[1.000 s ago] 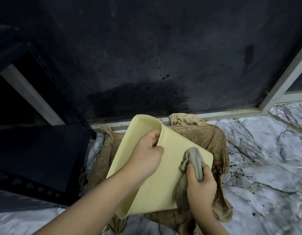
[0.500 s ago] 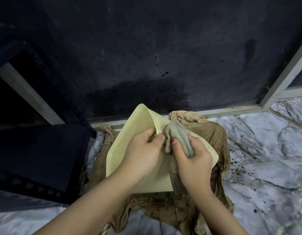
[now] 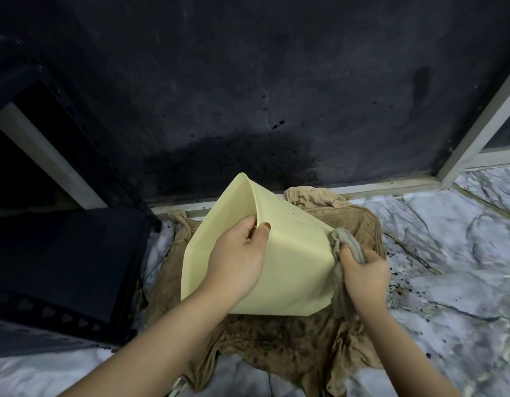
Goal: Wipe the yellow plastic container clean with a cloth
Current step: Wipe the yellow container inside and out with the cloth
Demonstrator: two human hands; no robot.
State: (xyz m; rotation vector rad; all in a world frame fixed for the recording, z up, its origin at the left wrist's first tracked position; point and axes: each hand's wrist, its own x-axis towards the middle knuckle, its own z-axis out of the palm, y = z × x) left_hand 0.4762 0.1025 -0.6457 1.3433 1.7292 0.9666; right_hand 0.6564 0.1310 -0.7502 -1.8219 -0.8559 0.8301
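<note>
1. My left hand point(image 3: 236, 259) pinches the container point(image 3: 288, 262) rim – thumb outside, fingers inside.
2. My right hand point(image 3: 362, 270) bunches the cloth point(image 3: 348, 242) against its right corner – fingers closed.
3. A brown rag point(image 3: 276, 339) lies underneath.

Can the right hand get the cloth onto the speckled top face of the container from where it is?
Probably yes. The right hand presses the grey cloth at the yellow container edge; the specks lie uncovered just above.
</note>
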